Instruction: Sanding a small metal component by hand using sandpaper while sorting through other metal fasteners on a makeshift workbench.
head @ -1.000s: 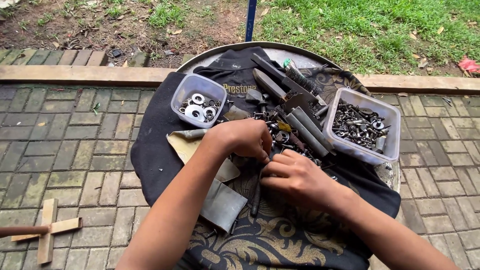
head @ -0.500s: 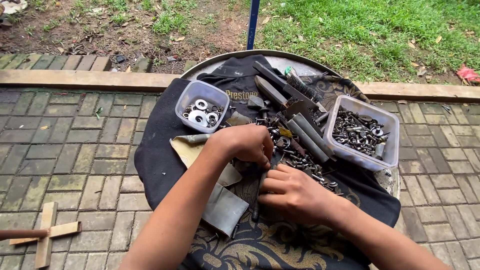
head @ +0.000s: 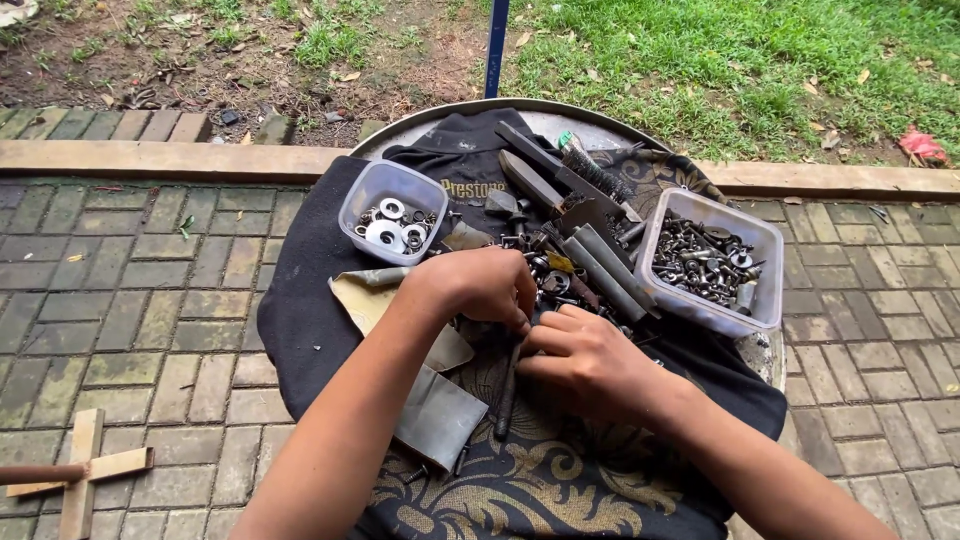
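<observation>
My left hand (head: 483, 285) and my right hand (head: 587, 357) meet over a heap of small metal parts (head: 556, 282) on a dark cloth (head: 310, 320) that covers a round table (head: 560, 118). Both hands have their fingers curled down into the heap, fingertips close together; what they pinch is hidden. A long dark bolt (head: 505, 400) lies just below them. A clear tub of washers (head: 392, 212) stands to the upper left of my left hand. A larger clear tub of bolts and nuts (head: 712, 260) stands to the right.
Grey metal bars and files (head: 590, 250) lie across the back of the table. A flat grey metal plate (head: 438, 418) and a tan sheet (head: 365, 298) lie by my left forearm. Brick paving surrounds the table; a wooden cross piece (head: 85, 470) lies lower left. Grass lies beyond a kerb.
Both hands have stayed over the heap; my right hand has shifted slightly up toward my left, fingertips closer. The camera view has drifted a little.
</observation>
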